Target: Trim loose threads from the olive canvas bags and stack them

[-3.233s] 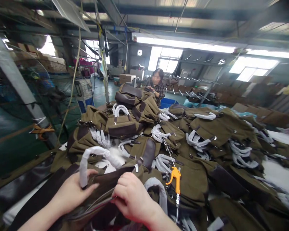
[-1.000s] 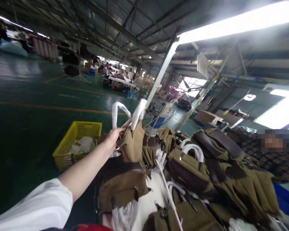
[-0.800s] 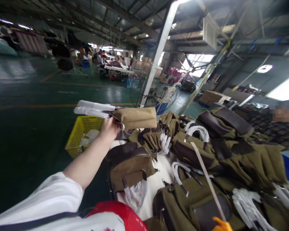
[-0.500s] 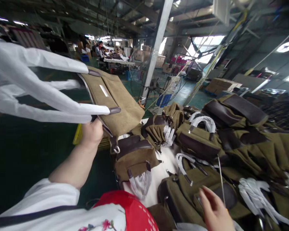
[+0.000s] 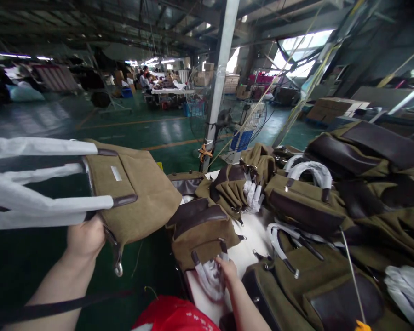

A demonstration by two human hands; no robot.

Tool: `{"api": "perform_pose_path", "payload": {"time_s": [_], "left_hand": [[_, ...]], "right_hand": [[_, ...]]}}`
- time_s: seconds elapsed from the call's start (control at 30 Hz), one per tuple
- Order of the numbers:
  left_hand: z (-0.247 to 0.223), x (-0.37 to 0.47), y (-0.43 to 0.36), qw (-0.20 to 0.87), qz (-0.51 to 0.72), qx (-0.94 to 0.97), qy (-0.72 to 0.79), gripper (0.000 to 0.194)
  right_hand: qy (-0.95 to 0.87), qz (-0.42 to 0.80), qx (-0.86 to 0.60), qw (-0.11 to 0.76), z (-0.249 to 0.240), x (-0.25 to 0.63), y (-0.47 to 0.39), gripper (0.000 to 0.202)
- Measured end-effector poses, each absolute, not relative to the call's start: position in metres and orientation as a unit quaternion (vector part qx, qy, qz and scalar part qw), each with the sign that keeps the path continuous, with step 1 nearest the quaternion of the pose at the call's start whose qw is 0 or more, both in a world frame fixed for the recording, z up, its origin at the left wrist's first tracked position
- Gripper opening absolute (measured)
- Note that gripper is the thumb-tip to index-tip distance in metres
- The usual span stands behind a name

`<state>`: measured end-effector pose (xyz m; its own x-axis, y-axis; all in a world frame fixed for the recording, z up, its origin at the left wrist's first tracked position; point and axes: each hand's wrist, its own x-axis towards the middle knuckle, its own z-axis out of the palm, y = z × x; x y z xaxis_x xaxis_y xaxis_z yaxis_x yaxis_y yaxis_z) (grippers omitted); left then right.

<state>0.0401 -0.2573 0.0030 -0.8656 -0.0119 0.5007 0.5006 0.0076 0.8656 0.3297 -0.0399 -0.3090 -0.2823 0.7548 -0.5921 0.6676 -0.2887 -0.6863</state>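
Note:
My left hand (image 5: 86, 236) is closed on the zippered edge of a khaki canvas handbag (image 5: 141, 193), held up in the air at the left. The bag lies on its side, its white-wrapped handles (image 5: 51, 204) stretching out to the left. My right hand (image 5: 228, 271) reaches to the wrapped handles (image 5: 210, 276) of a brown-and-khaki handbag (image 5: 200, 234) on the white table (image 5: 248, 234). Its fingers are bent at the wrapping; part of them is hidden.
More khaki bags with dark leather panels (image 5: 296, 197) are piled along the right. A metal post (image 5: 221, 78) and a standing fan (image 5: 224, 118) rise behind the table. A thin rod (image 5: 353, 276) sticks up at right. People (image 5: 148, 80) sit at a far table.
My left hand has moved left and down with the khaki handbag. My right hand has gone from above the bags at lower right to the handles of the bag on the table.

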Motion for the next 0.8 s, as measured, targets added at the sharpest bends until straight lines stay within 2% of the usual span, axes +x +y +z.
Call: {"api": "perform_pose_path", "payload": {"time_s": [0.17, 0.3, 0.43, 0.6, 0.8], "left_hand": [[-0.003, 0.047, -0.257, 0.114, -0.715, -0.134, -0.677, 0.045], [-0.004, 0.051, -0.255, 0.083, -0.718, -0.121, -0.68, 0.044], [-0.007, 0.049, -0.256, 0.075, -0.723, -0.123, -0.676, 0.039], [-0.014, 0.041, -0.269, 0.057, -0.694, -0.156, -0.701, 0.034], [-0.034, 0.026, -0.284, 0.075, -0.633, -0.19, -0.746, 0.03]], "right_hand": [[-0.636, 0.46, -0.619, -0.016, -0.32, 0.323, -0.03, 0.03], [-0.685, 0.378, -0.622, -0.037, -0.319, 0.318, -0.024, 0.044], [-0.697, 0.371, -0.612, -0.047, -0.317, 0.311, -0.02, 0.038], [-0.677, 0.429, -0.598, 0.014, -0.31, 0.305, -0.014, 0.023], [-0.579, 0.618, -0.517, 0.122, -0.287, 0.299, -0.012, 0.018]]}}
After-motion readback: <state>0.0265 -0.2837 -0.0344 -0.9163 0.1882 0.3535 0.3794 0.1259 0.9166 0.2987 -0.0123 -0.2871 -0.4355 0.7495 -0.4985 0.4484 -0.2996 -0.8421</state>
